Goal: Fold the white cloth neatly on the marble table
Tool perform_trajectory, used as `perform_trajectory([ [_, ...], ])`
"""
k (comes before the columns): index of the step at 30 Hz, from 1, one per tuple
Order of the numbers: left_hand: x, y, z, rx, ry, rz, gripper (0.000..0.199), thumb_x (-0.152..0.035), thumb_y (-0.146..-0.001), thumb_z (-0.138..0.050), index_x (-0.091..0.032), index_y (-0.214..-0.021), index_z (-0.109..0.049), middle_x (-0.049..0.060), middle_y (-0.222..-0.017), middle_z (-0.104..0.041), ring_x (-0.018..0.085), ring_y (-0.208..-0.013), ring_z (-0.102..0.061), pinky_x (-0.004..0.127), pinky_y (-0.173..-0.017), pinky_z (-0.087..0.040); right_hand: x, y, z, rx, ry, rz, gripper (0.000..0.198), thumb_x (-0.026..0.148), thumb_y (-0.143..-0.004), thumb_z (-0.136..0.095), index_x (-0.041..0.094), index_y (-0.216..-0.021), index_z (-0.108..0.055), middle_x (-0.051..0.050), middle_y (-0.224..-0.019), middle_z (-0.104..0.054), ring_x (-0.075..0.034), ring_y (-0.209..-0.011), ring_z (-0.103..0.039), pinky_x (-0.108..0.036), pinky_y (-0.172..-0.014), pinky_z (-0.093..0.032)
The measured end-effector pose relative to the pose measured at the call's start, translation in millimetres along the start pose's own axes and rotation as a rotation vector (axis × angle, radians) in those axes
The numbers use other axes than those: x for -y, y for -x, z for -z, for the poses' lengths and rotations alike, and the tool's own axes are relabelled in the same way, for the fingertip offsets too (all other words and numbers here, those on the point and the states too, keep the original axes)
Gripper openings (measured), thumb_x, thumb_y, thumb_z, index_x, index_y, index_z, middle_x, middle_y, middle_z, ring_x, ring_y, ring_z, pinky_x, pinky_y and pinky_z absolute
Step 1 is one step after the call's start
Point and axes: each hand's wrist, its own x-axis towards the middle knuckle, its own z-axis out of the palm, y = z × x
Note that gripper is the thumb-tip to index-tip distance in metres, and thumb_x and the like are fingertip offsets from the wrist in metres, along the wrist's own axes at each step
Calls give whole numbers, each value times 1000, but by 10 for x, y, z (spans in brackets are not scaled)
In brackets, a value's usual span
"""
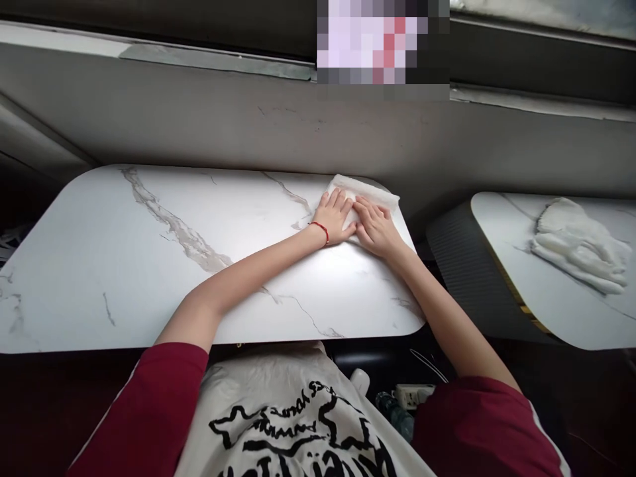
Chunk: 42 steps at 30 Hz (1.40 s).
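A white cloth (368, 190) lies folded at the far right end of the white marbled tabletop (278, 265), its back edge reaching the table's rim. My left hand (334, 217), with a red string bracelet at the wrist, rests flat on it, fingers spread and pointing away from me. Close beside it, my right hand (376, 227) lies palm down on the same cloth, fingers extended and slightly bent. The two hands nearly touch at the thumbs. Whatever is under the palms is hidden.
To the right stands a second marbled table (521, 278) with a gold edge and a crumpled white cloth (579, 245) on it. A grey wall panel (223, 119) runs behind both tables. Below the near edge are a power strip (410, 395) and a bottle (396, 414).
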Motion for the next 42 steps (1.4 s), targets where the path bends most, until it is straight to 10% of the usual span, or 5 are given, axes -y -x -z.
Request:
perform_trajectory([
  [9,134,-237,29,-7,-53,-15,66,-41,-97,-41,-2,-151,-38,24,-163,-31,35,-153,-26,53,-122,-23,-166,-67,-20,-16,39,9,57,27,-95,-30,8,-146,-45,-21,-156,-45,-32,-146,-40,-51,-113,-34],
  [27,-1168,836,-37,77,-196,-464,67,-42,-97,-39,0,-149,-41,29,-157,-39,45,-147,-34,64,-110,-36,698,1913,641,-45,209,-139,66,20,-99,-39,18,-161,-19,-20,-153,-47,-34,-141,-47,-48,-106,-39],
  [33,-910,557,-81,50,-114,-394,67,-43,-96,-41,-1,-149,-42,28,-157,-40,43,-148,-33,62,-113,-32,293,1552,514,-39,127,-79,55,28,-100,-39,21,-155,-33,-16,-154,-48,-31,-142,-47,-46,-106,-38],
  [42,94,144,89,25,-92,-50,66,-39,-97,-41,-2,-151,-38,25,-161,-34,37,-152,-27,59,-118,-25,-54,49,16,47,-43,34,57,29,-94,-34,15,-147,-46,-16,-159,-43,-30,-148,-38,-51,-114,-32],
])
